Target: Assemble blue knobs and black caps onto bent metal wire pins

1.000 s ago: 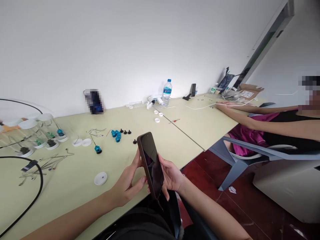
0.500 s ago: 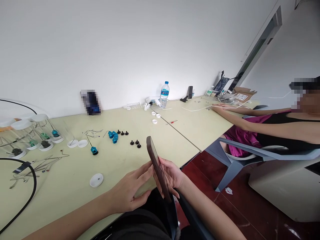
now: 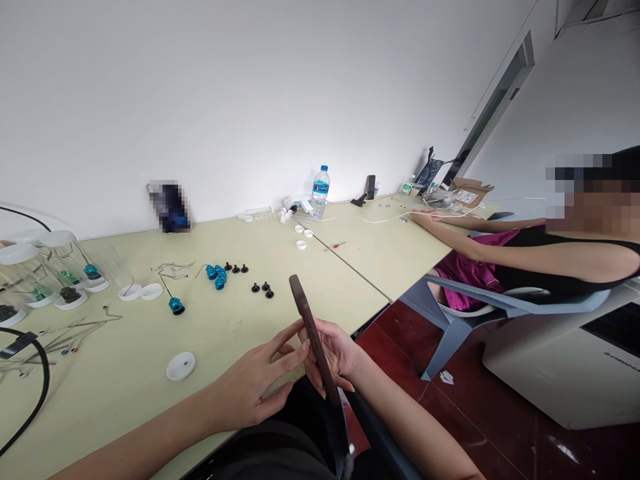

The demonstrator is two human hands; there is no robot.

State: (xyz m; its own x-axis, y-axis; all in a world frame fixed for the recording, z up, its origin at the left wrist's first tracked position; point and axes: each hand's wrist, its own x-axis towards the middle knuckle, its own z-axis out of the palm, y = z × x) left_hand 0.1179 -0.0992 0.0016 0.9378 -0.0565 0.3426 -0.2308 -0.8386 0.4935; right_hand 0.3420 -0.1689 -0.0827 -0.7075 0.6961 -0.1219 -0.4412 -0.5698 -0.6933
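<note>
right hand (image 3: 336, 352) has its grip wrapped on the phone (image 3: 314, 337), held edge-on above the surface (image 3: 225, 333); left hand (image 3: 260, 380) open, fingertips apparently touching it; blue knobs (image 3: 216, 274) untouched.

bare tabletop (image 3: 235, 333) ahead, white lid (image 3: 181, 366) left, perhaps screws (image 3: 263, 289) beyond

The right hand (image 3: 336, 357) grips a dark phone (image 3: 313, 337), seen edge-on over the table (image 3: 150, 393) edge; the left hand (image 3: 255, 387) touches it with spread fingers. Blue knobs (image 3: 216, 275) lie beyond. Another person's arm (image 3: 480, 250) rests farther right.
</note>
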